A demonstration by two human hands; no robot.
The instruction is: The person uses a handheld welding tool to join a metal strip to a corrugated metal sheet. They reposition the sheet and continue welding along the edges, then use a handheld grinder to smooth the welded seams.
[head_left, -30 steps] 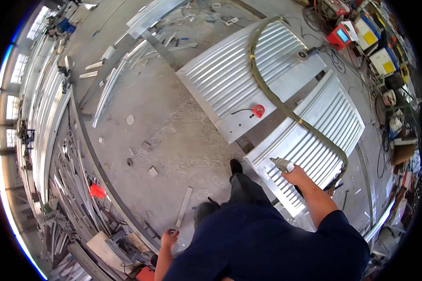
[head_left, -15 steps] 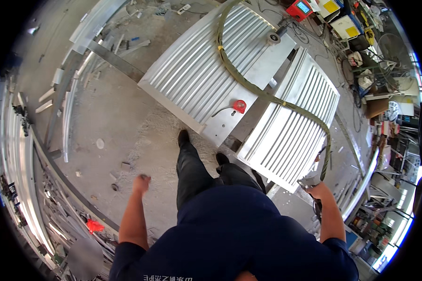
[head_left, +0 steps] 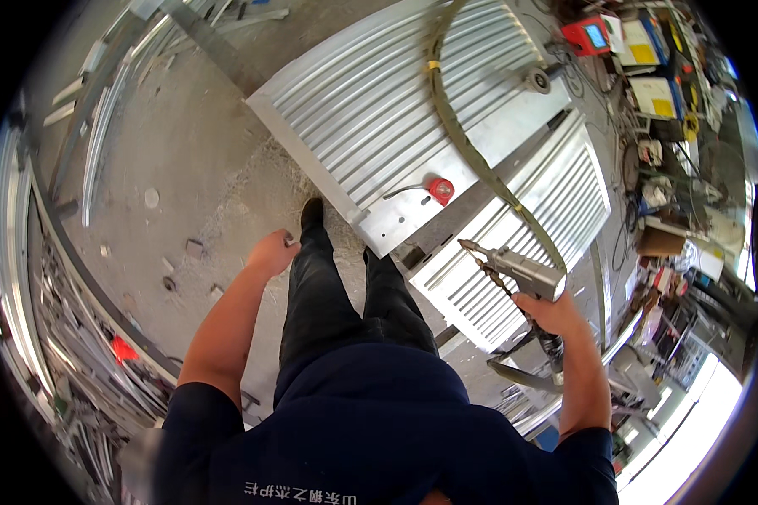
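Observation:
My right hand (head_left: 551,313) is wrapped round the grip of a grey metal welding gun (head_left: 524,271) with a narrow copper-coloured nozzle pointing left. The gun is over the smaller slatted metal panel (head_left: 473,284); I cannot tell whether they touch. From the gun a green sheathed hose (head_left: 473,156) loops away across both panels. My left hand (head_left: 271,253) hangs curled beside my left leg, with fingers closed; what it holds, if anything, is too small to make out. A red tape measure (head_left: 440,191) lies on the near corner of the larger ribbed metal panel (head_left: 312,171).
An angle grinder (head_left: 537,81) rests on the larger panel's right side. Metal strips and offcuts (head_left: 84,370) are heaped along the left. At the upper right stand a red box with a screen (head_left: 586,36) and cluttered shelves. A red rag-like scrap (head_left: 125,350) lies among the offcuts.
My right hand has raised the welding gun over the smaller panel and brought it into fuller view. My left hand has moved up and inward, nearer my leg. The whole view has shifted.

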